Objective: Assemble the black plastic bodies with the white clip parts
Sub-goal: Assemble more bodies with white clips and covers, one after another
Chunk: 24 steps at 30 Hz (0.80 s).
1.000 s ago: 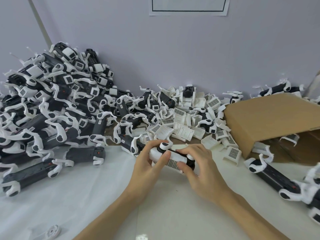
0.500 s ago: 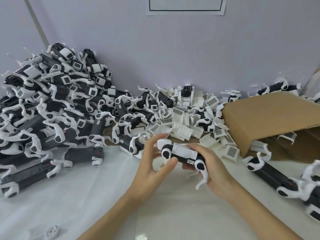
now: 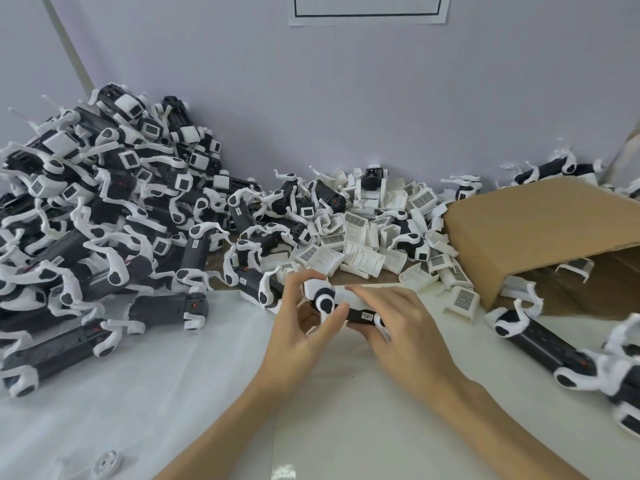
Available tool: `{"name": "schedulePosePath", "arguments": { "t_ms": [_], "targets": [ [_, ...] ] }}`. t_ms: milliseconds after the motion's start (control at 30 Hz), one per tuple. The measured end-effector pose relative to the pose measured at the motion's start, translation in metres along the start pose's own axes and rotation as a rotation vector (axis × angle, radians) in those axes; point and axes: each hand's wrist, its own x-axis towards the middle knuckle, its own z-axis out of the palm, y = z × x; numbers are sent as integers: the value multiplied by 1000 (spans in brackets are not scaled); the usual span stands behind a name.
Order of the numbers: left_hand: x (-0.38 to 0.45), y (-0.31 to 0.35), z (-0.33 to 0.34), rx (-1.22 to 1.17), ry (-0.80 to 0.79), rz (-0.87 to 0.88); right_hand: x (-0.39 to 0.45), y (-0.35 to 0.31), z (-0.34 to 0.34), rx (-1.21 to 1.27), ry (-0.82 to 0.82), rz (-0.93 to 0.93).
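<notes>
So closest to the camera there's a little white round part (image 3: 104, 464) lying on the white table cover (image 3: 173, 393), down near the bottom left corner. Both forearms come up from the bottom edge and meet in the middle, where the two hands share one black body (image 3: 358, 314) with a white clip (image 3: 341, 293) sitting on top of it, just above the table. Left hand (image 3: 298, 327) has its fingers curled round the left end, thumb tip pressing right by the round white-and-black joint. Right hand (image 3: 403, 323) is wrapped over the right end, fingers lying across the white clip and thumb tucked under the body, so both are clamped on that one piece.

Off to the right a couple of finished units (image 3: 540, 341) lie on the cover, next to a tipped cardboard box (image 3: 533, 230). Just behind the hands is a heap of loose white clips (image 3: 363, 251), some with barcode stickers. On the left a big pile of finished units (image 3: 104, 209) is stacked up against the pale wall (image 3: 346, 98), and a sheet of paper (image 3: 369, 10) is stuck up top.
</notes>
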Motion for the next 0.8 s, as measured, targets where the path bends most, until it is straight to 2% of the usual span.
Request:
{"name": "schedulePosePath", "arguments": {
  "t_ms": [67,233,367,467,667,733,800],
  "targets": [
    [0,0,-1,-31,7,-1,4,1,-3,22,12,-16],
    [2,1,-4,-105,38,-60,0,3,2,336,-171,191],
    [3,0,-4,-64,57,-64,-2,7,4,450,-182,180],
    [3,-1,-6,-104,56,-74,-3,12,4,439,-176,147],
    [5,0,-1,-55,68,-103,-1,12,5,170,-15,73],
    [3,0,2,-47,112,-85,-1,11,4,302,-84,134],
    [4,-1,1,-86,169,-66,3,10,1,595,-213,290]
  ]
}}
